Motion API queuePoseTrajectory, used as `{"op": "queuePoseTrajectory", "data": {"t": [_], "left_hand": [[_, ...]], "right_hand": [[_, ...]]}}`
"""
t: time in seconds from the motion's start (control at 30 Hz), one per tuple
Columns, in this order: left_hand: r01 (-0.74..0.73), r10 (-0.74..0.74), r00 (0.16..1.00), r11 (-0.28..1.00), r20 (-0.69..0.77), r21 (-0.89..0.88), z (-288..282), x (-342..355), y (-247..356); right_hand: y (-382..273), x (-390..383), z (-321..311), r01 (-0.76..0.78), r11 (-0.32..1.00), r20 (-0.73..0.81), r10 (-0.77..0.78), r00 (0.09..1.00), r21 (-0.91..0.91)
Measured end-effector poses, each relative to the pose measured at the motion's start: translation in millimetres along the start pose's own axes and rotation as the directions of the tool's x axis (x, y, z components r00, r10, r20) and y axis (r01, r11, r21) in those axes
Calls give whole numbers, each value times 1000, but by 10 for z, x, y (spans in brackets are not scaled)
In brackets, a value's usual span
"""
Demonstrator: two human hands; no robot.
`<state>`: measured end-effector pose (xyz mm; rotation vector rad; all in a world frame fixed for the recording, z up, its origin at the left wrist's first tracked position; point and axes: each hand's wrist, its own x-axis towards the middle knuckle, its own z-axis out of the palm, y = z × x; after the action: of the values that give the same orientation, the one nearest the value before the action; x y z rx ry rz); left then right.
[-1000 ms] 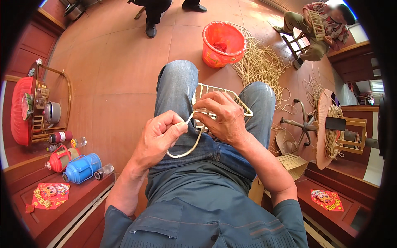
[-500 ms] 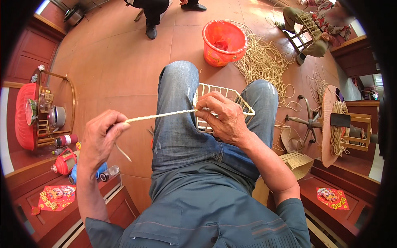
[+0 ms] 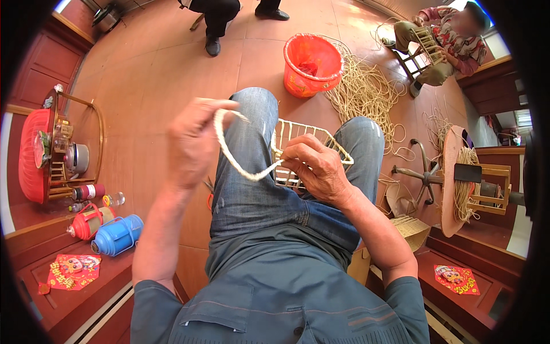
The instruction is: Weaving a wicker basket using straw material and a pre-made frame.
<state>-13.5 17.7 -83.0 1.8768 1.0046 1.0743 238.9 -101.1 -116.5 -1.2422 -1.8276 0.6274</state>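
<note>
A pale twisted cord [image 3: 252, 176] loops between my hands over my left thigh. My left hand [image 3: 200, 137] is blurred by motion, raised beside my left knee, with the cord running up to its curled fingers. My right hand [image 3: 315, 166] pinches the cord at the near left side of a woven cord frame [image 3: 341, 152], an open grid held between my knees; the fingers hide part of that grid.
A red bucket [image 3: 292, 71] and tangled cord [image 3: 366, 94] lie ahead. A wheeled cord stand [image 3: 461, 212] and woven basket [image 3: 409, 232] are at right; flasks [image 3: 114, 238] and a rack [image 3: 66, 189] at left. A seated person [image 3: 435, 63] works top right; another's legs [image 3: 217, 23] show at top.
My left hand pulled the cord out straight to the left, then swung up and forward, leaving it curved in a slack loop. My right hand stays by the frame.
</note>
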Motion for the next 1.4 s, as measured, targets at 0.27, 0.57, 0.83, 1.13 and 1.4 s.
{"op": "queuePoseTrajectory", "data": {"t": [0.27, 0.57, 0.83, 1.13, 1.4], "left_hand": [[193, -141, 908, 977, 396, -95, 582, -109, -114], [147, -169, 887, 986, 430, 85, 599, -151, -207], [188, -172, 894, 982, 414, 2, 583, -154, -222], [175, -177, 877, 984, 446, 46, 593, -206, -146], [189, -201, 891, 979, 407, 71, 610, -241, -160]], "right_hand": [[7, 17, -25, -52, 999, -40, 52, 998, 12], [-50, 166, -151, -483, 861, 186, 454, 871, 159], [7, 269, -170, -545, 812, 320, 470, 823, 208], [3, 261, -137, -553, 816, 317, 487, 814, 169], [27, 283, -138, -544, 824, 323, 477, 817, 158]]}}
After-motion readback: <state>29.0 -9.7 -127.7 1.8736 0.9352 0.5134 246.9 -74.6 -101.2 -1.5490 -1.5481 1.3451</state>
